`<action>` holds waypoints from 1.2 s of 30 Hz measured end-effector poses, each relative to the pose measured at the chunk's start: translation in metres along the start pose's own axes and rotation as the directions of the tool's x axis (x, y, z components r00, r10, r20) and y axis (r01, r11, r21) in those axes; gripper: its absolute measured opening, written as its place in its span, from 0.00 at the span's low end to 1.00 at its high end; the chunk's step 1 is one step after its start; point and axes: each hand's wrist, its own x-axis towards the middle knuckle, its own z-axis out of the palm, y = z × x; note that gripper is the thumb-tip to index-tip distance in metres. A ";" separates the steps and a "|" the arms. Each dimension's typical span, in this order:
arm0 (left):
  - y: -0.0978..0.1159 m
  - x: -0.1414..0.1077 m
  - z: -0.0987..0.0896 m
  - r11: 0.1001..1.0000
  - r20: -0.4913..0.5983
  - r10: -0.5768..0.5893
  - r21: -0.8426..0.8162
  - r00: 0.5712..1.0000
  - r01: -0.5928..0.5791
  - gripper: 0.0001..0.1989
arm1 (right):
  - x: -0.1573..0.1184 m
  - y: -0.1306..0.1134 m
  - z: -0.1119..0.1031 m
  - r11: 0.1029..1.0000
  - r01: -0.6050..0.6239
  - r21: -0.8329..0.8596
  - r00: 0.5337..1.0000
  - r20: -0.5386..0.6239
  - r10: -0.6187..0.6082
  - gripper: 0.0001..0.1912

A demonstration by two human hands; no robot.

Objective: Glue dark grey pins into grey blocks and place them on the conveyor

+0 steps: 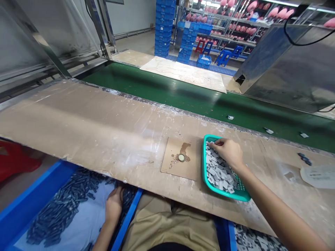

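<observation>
My right hand (228,152) reaches over the green basket (205,167), its fingers pinched together at the far end of the light grey pieces (220,174); what lies between the fingertips is too small to tell. My left hand (114,204) is down in the blue bin (28,188), beside dark pieces (62,205) that lie on a pale sheet; its fingertips are hidden among them. Left of the basket, a small round cap (181,157) rests on a stained cardboard square (170,167).
Beyond the table (104,129) runs a green conveyor belt (167,89) bearing a few small grey pieces (304,135). Several dark pieces (305,159) and a translucent sheet (319,176) lie at the right. Another bin of grey pieces (256,240) sits below the table edge.
</observation>
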 end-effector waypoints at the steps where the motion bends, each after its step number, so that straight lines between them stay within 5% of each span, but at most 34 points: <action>1: 0.002 0.000 -0.002 1.000 -0.005 -0.024 -0.017 1.000 0.024 0.10 | 0.001 0.000 -0.001 1.000 -0.006 0.009 1.000 0.004 0.006 0.16; 5: 0.010 0.004 -0.010 0.980 -0.044 -0.165 -0.116 0.985 0.159 0.09 | 0.005 -0.002 -0.002 0.998 -0.025 0.053 1.000 -0.009 0.026 0.12; 11: 0.024 -0.003 -0.040 0.853 -0.040 -0.413 -0.368 0.910 0.371 0.10 | -0.011 0.003 -0.009 0.971 0.047 0.233 0.995 -0.094 -0.025 0.10; 13: 0.035 -0.012 -0.055 0.747 0.054 -0.463 -0.514 0.885 0.422 0.11 | -0.019 0.006 -0.015 0.920 0.083 0.382 0.996 -0.055 -0.067 0.14; 15: 0.053 -0.022 -0.071 0.524 0.224 -0.499 -0.691 0.837 0.498 0.11 | -0.027 0.003 -0.019 0.792 0.071 0.607 0.990 0.056 -0.131 0.17; 18: 0.084 -0.036 -0.090 0.213 0.438 -0.466 -0.787 0.769 0.578 0.17 | -0.038 -0.012 -0.017 0.621 0.076 0.780 0.943 0.146 -0.298 0.19; 24: 0.138 -0.051 -0.088 0.110 0.582 -0.248 -0.777 0.775 0.619 0.28 | -0.054 -0.048 0.014 0.695 0.480 0.535 0.809 0.036 -0.586 0.13; 30: 0.174 -0.051 -0.068 0.044 0.555 -0.130 -0.825 0.822 0.564 0.20 | -0.054 -0.053 0.027 0.652 0.673 0.349 0.687 0.032 -0.726 0.11; 34: 0.195 -0.047 -0.062 0.089 0.524 -0.133 -0.839 0.841 0.536 0.15 | -0.055 -0.054 0.026 0.657 0.670 0.346 0.677 0.078 -0.732 0.11; 36: 0.206 -0.044 -0.059 0.039 0.527 -0.107 -0.845 0.843 0.533 0.13 | -0.057 -0.055 0.023 0.684 0.612 0.398 0.715 0.092 -0.693 0.11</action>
